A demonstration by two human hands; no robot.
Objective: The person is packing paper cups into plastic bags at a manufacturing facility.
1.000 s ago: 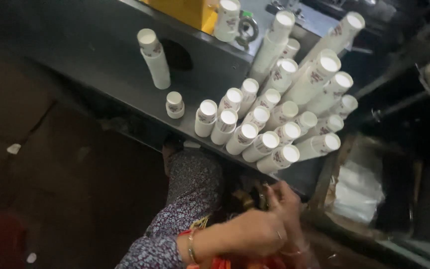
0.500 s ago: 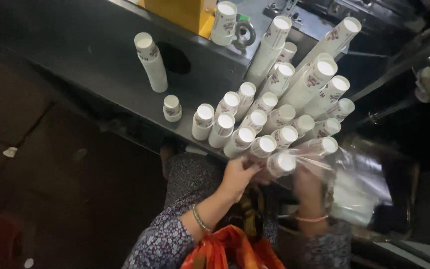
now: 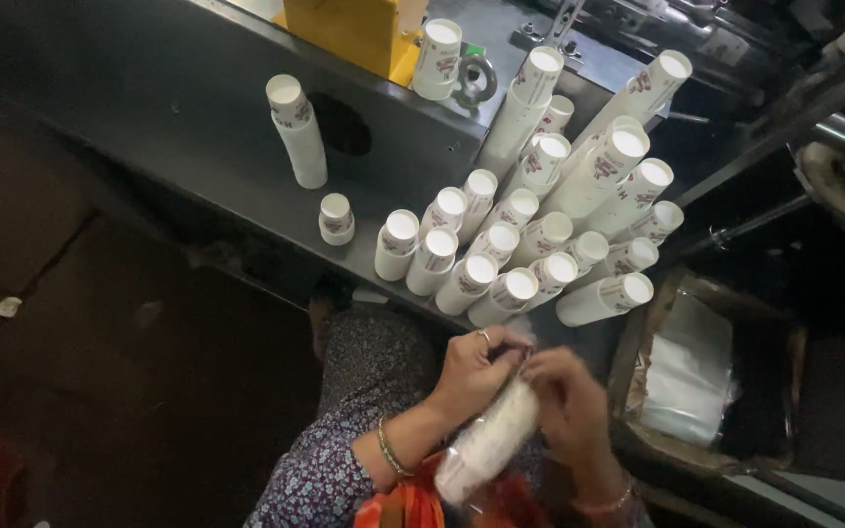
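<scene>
My left hand (image 3: pixel 476 372) and my right hand (image 3: pixel 569 406) meet at the top of a stack of white paper cups in a clear plastic bag (image 3: pixel 491 440), which lies over my lap. Both hands pinch the bag's open end. Just beyond them, several stacks of white paper cups (image 3: pixel 520 249) stand upside down, leaning, on a dark metal bench (image 3: pixel 207 147).
A taller cup stack (image 3: pixel 297 132) and a short one (image 3: pixel 335 218) stand apart at the left of the bench. A yellow box (image 3: pixel 359 29) sits at the back. A cardboard box of clear plastic bags (image 3: pixel 691 372) is at my right. Dark floor lies to the left.
My hands came back from the cup stacks on the bench to my lap. A cup stack is now inside a plastic bag, and both hands hold its open end.
</scene>
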